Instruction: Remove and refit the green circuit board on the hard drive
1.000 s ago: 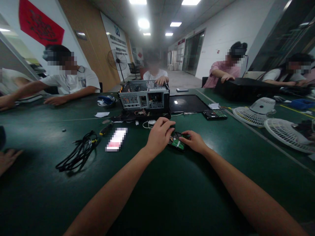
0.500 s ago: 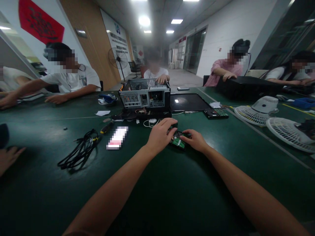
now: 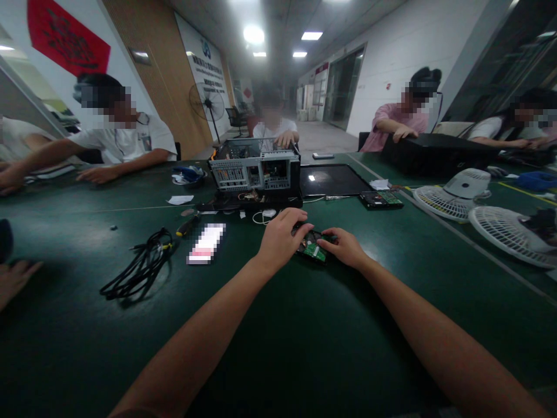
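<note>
A hard drive (image 3: 314, 251) lies on the green table between my two hands, its green circuit board facing up. My left hand (image 3: 282, 238) arches over the drive's left and far side, thumb and fingers drawn together. Something dark shows between those fingertips, too hidden to name. At the drive's right edge, my right hand (image 3: 344, 246) grips it between thumb and bent fingers.
Beyond my hands stands an opened computer case (image 3: 255, 171), with a black panel (image 3: 333, 180) beside it. A second hard drive (image 3: 382, 200) and white fan parts (image 3: 452, 194) lie right. A phone (image 3: 206, 244), screwdriver (image 3: 187, 225) and coiled black cable (image 3: 141, 264) lie left. Several people sit around.
My left hand's fingertips have come down slightly toward the hard drive, and less of the dark thing between them shows. My right hand stays at the drive's edge. The view has shifted slightly.
</note>
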### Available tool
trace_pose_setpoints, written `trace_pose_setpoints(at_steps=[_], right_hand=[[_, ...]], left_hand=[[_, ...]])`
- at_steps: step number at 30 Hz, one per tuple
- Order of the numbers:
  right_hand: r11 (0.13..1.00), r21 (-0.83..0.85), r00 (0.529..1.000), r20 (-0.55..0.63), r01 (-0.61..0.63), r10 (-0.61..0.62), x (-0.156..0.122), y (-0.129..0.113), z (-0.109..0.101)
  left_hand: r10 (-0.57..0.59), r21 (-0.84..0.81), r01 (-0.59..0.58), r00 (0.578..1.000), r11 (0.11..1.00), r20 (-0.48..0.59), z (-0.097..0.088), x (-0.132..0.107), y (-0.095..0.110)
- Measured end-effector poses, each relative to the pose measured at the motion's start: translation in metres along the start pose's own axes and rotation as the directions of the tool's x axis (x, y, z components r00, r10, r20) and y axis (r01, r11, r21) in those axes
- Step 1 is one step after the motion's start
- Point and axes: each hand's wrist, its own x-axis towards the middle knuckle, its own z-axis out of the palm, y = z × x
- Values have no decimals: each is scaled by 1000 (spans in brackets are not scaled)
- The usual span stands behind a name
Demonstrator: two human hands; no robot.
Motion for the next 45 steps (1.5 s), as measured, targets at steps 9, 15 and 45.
trace_pose_setpoints(at_steps=[9,15,45], right_hand=[[1000,-3,1000,6,4,-4,0,2,0],[1000,2,1000,-4,5,-5,-1,1,0],[1000,2,1000,6,5,-5,-1,-1,-2]], left_hand=[[22,51,-19,999,999,-50,0,0,-3],[43,-13,-43,999,999,-21,2,0,-2],[38,30,-37,999,999,-18,2,-1,0]])
